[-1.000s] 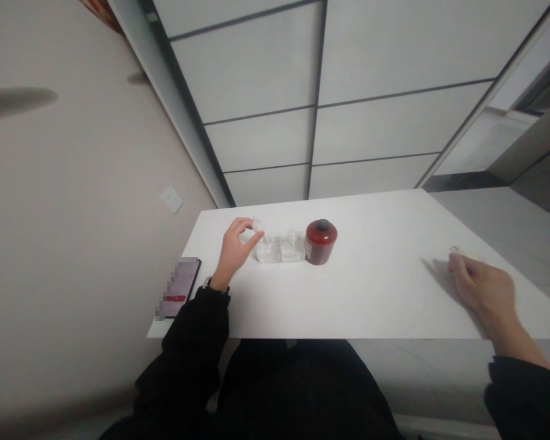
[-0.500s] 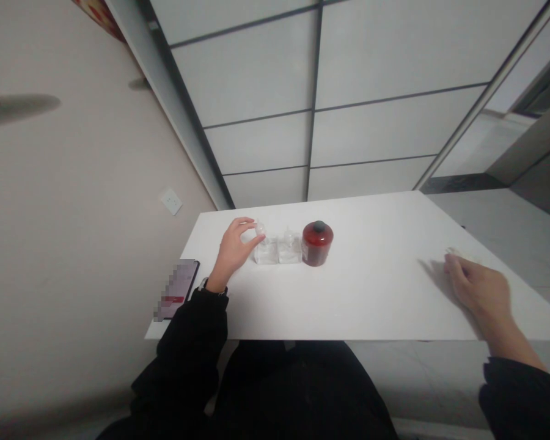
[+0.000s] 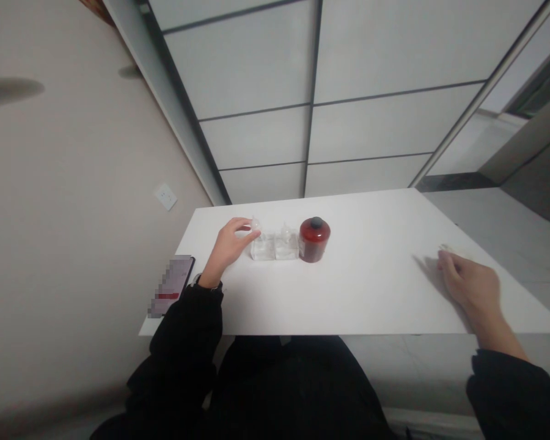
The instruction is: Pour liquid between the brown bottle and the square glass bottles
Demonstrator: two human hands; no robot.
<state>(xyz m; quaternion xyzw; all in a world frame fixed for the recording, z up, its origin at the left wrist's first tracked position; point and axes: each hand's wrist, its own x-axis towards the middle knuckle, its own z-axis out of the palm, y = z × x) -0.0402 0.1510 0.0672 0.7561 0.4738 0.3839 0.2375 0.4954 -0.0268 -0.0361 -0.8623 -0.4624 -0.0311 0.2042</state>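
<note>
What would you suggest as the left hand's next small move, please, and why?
I would probably ease the small, clear rounded piece, pinched by the left hand, slightly right and down towards the middle of the left clear, square-sided block: it appears raised and off to the left, whereas the similar clear piece stands near the middle of the right clear, square-sided block.
</note>
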